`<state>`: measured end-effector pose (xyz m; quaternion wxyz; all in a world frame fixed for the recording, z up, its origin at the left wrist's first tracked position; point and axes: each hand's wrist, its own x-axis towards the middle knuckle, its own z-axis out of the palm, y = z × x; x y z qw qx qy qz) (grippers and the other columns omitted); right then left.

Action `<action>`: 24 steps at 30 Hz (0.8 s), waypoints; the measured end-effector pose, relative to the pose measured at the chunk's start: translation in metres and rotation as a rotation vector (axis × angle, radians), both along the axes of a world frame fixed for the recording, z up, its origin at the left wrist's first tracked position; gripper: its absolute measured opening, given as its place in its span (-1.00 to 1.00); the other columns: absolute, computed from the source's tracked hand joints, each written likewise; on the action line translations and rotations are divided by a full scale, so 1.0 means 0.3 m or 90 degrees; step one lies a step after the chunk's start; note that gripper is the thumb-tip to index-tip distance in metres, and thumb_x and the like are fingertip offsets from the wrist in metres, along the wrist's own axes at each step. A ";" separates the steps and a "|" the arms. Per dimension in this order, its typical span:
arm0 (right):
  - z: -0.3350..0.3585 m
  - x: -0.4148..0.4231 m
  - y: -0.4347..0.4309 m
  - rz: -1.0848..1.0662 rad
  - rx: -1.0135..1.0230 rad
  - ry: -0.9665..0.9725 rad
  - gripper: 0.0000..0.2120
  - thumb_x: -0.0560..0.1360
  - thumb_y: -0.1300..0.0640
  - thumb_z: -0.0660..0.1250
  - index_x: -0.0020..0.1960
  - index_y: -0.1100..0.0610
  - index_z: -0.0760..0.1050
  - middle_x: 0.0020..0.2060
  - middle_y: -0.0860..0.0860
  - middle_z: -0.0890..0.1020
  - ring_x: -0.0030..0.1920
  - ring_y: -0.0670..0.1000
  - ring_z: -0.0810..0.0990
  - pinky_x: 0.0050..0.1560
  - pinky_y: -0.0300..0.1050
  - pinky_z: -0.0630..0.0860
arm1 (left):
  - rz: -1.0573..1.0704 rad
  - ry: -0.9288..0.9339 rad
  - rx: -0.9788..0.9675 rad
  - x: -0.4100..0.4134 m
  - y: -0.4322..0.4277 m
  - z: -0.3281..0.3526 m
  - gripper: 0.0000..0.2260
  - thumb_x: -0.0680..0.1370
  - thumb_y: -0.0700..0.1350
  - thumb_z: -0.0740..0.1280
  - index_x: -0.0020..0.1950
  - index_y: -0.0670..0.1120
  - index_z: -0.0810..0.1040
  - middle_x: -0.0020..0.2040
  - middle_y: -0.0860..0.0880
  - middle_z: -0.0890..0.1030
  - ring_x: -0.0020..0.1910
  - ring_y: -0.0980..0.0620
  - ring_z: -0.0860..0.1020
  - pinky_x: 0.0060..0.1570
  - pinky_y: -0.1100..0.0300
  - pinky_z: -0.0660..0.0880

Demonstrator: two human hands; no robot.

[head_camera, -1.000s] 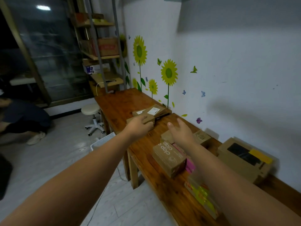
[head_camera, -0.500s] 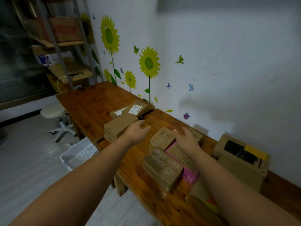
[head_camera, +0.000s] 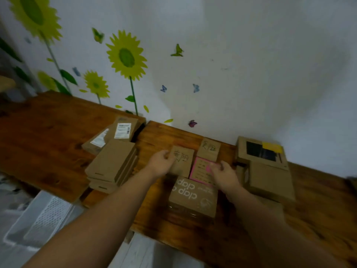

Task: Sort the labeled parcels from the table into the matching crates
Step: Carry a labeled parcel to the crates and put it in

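The long brown wooden table (head_camera: 58,136) has many parcels on it, so I think most of the sorting is left to do. The white plastic crate (head_camera: 38,215) sits on the floor. My left hand (head_camera: 162,163) grips the edge of the small brown cardboard parcel with black writing (head_camera: 184,161), thumb on top. My right hand (head_camera: 224,172) has bent fingers on the flat pink parcel (head_camera: 201,171) beside it; I cannot tell if they pinch it

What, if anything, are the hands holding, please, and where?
Left hand grips the handwritten parcel at its left edge; right hand touches the pink parcel, grip unclear.
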<state>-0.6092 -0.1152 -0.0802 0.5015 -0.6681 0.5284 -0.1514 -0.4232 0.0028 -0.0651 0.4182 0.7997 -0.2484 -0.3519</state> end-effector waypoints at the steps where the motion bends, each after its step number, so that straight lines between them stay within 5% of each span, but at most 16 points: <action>1: -0.019 -0.017 0.008 -0.014 0.003 0.011 -0.42 0.66 -0.16 0.27 0.58 0.07 0.28 0.41 0.06 0.52 0.38 0.16 0.53 0.37 0.23 0.51 | -0.004 0.016 0.005 -0.010 -0.004 -0.022 -0.56 0.69 -0.08 0.29 0.54 -0.17 0.35 0.43 -0.04 0.46 0.41 -0.11 0.47 0.20 0.17 0.44; 5: -0.090 -0.067 0.030 -0.080 0.037 0.052 -0.40 0.64 -0.20 0.26 0.59 0.03 0.27 0.41 0.07 0.52 0.34 0.17 0.55 0.32 0.20 0.55 | -0.022 0.081 0.043 -0.035 -0.036 -0.116 -0.54 0.68 -0.14 0.28 0.57 -0.19 0.30 0.48 -0.16 0.43 0.44 -0.13 0.43 0.34 0.09 0.40; 9: -0.176 -0.101 0.040 -0.108 0.063 0.099 -0.44 0.69 -0.07 0.23 0.62 0.10 0.21 0.45 0.11 0.46 0.40 0.20 0.49 0.35 0.13 0.50 | -0.035 0.110 0.066 -0.063 -0.047 -0.184 -0.66 0.69 -0.10 0.26 0.46 -0.14 0.42 0.31 -0.10 0.53 0.17 0.02 0.46 0.13 0.13 0.41; 15: -0.300 -0.118 0.031 -0.134 0.112 0.101 -0.42 0.68 -0.15 0.22 0.60 0.10 0.27 0.47 0.12 0.46 0.45 0.21 0.45 0.43 0.12 0.41 | -0.028 0.122 0.118 -0.094 -0.065 -0.271 -0.77 0.66 -0.03 0.31 0.25 -0.12 0.57 0.11 -0.05 0.64 -0.02 0.05 0.58 -0.05 0.15 0.52; 19: -0.368 -0.110 0.009 -0.136 0.174 0.104 -0.30 0.68 -0.18 0.21 0.66 0.18 0.12 0.56 0.17 0.34 0.54 0.22 0.34 0.48 0.13 0.32 | -0.034 0.126 0.157 -0.107 -0.101 -0.302 -0.83 0.67 -0.01 0.31 0.11 -0.09 0.57 0.03 0.00 0.62 0.02 0.01 0.56 0.06 0.10 0.47; 24: -0.420 -0.109 0.003 -0.147 0.208 0.093 -0.28 0.66 -0.22 0.22 0.63 0.21 0.19 0.51 0.19 0.41 0.47 0.24 0.42 0.45 0.15 0.40 | -0.040 0.142 0.199 -0.115 -0.120 -0.366 -0.72 0.65 0.07 0.31 0.23 -0.08 0.59 0.16 -0.05 0.64 0.13 -0.08 0.60 0.16 0.05 0.52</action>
